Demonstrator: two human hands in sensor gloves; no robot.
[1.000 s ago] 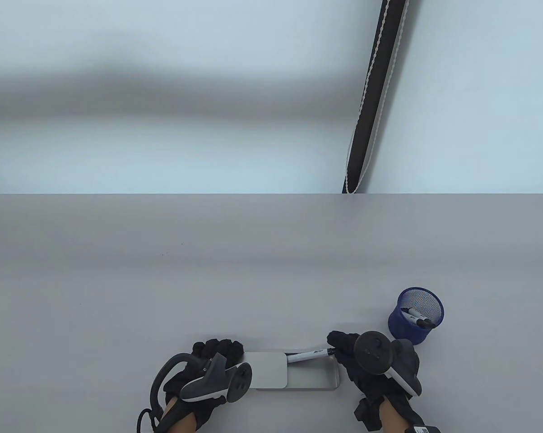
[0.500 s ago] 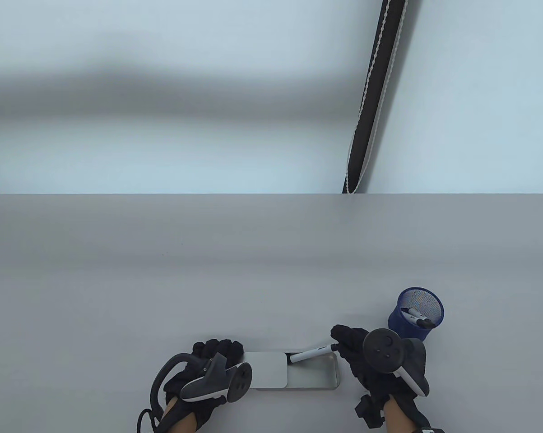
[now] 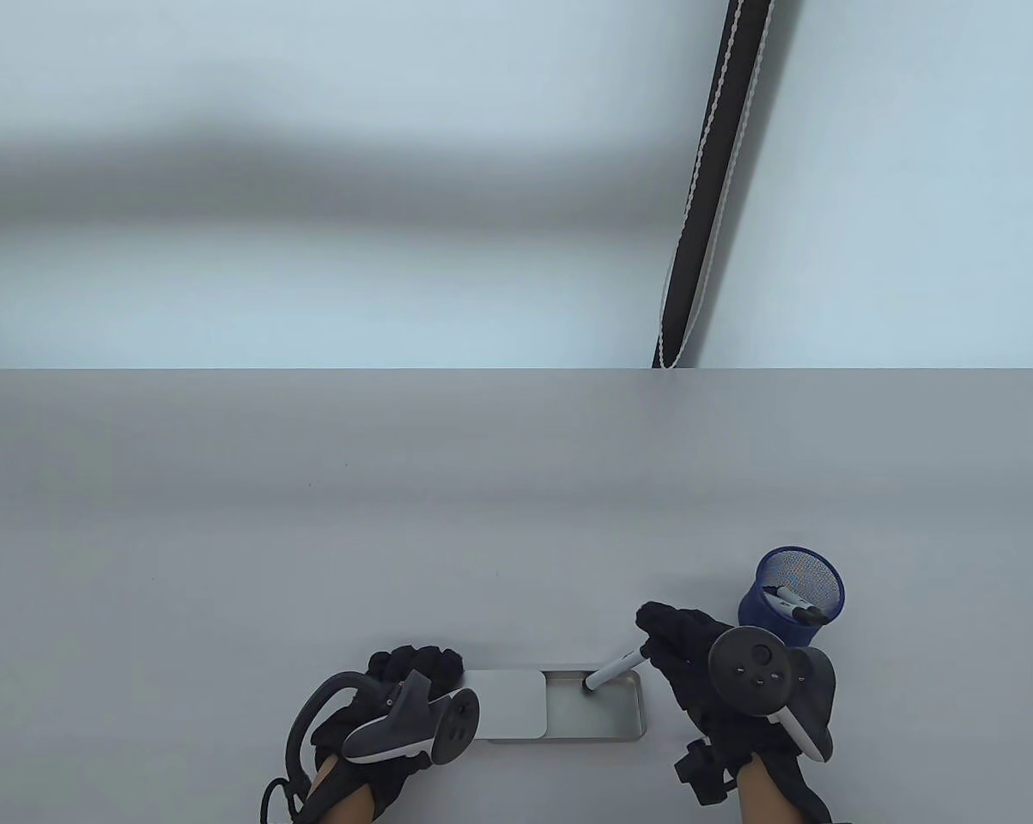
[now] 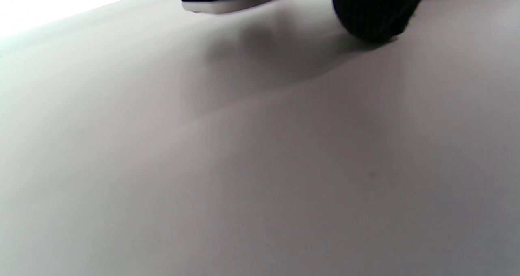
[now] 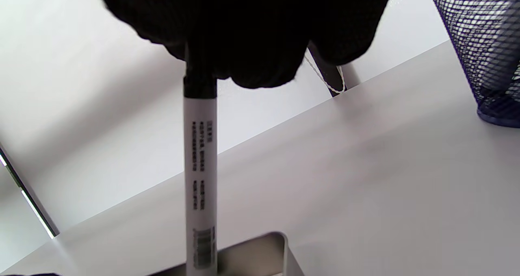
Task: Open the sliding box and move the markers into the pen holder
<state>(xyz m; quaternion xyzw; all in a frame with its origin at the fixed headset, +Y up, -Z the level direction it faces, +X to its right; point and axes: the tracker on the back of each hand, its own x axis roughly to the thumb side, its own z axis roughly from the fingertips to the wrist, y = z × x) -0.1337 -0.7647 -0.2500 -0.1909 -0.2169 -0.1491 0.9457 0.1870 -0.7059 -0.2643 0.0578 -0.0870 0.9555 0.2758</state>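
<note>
A flat metal sliding box [image 3: 598,714] lies near the table's front edge, its lid [image 3: 512,704] slid left so the right part stands open and bare. My left hand [image 3: 413,674] rests on the lid's left end; its fingers are hidden under the tracker. My right hand [image 3: 675,639] pinches the black cap end of a white marker [image 3: 615,668] and holds it tilted above the box's far right corner. In the right wrist view the marker [image 5: 200,178] hangs down from the fingers [image 5: 243,32] over the box [image 5: 252,255]. The blue mesh pen holder [image 3: 792,598] stands to the right with markers [image 3: 795,603] inside.
The grey table [image 3: 396,515] stretches far behind and to the left of the box. A black strap with white edging [image 3: 709,180] hangs beyond the table's back edge. The pen holder [image 5: 483,44] stands close to the right of my right hand.
My right hand has lifted the marker out of the box, raising it up and right toward the pen holder. The left hand and the lid have stayed put.
</note>
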